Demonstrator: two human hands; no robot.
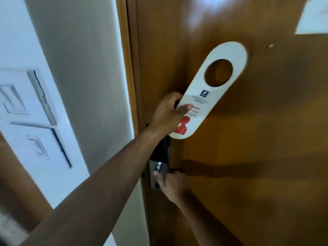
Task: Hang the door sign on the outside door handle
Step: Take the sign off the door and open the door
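Observation:
The door sign (pixel 213 96) is a long white card with a round hole near its top and a red figure near its bottom. It is tilted, hole end up and to the right, in front of the brown wooden door (pixel 248 139). My left hand (pixel 168 114) grips the sign's lower left edge, thumb across its face. Below, my right hand (pixel 171 183) is closed around the door handle at the metal lock plate (pixel 158 168). The handle itself is mostly hidden under the fingers.
The wooden door frame (pixel 131 68) runs up the left of the door. A white wall with switch panels (pixel 35 121) lies further left. A white paper sheet (pixel 312 16) is stuck to the door at the top right.

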